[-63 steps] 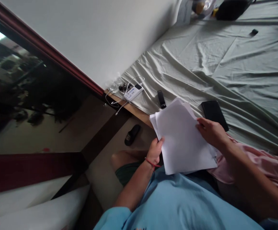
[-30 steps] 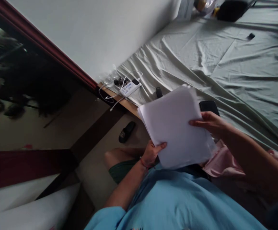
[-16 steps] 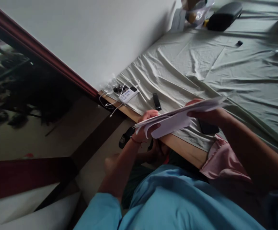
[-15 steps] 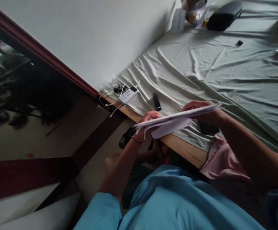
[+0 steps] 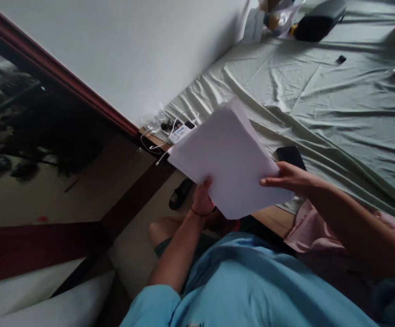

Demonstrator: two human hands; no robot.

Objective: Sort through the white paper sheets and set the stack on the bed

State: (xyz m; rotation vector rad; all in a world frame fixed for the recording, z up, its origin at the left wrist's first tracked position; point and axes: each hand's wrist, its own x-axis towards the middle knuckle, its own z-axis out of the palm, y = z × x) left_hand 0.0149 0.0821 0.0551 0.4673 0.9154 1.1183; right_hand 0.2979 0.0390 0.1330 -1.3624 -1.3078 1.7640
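Left grip (image 5: 203, 198) partly hidden under white papers (image 5: 226, 159)

Papers (image 5: 224, 154) blocking white device (image 5: 180, 133), black case (image 5: 291, 156) near right fingers (image 5: 269, 181), room above bedsheet (image 5: 337, 102) beyond

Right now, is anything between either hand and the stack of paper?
Nothing visible: the left hand and right hand both hold the paper stack, thumbs on its upper face. The black rectangular object lies beyond the right hand, not between. The stack's underside is hidden.
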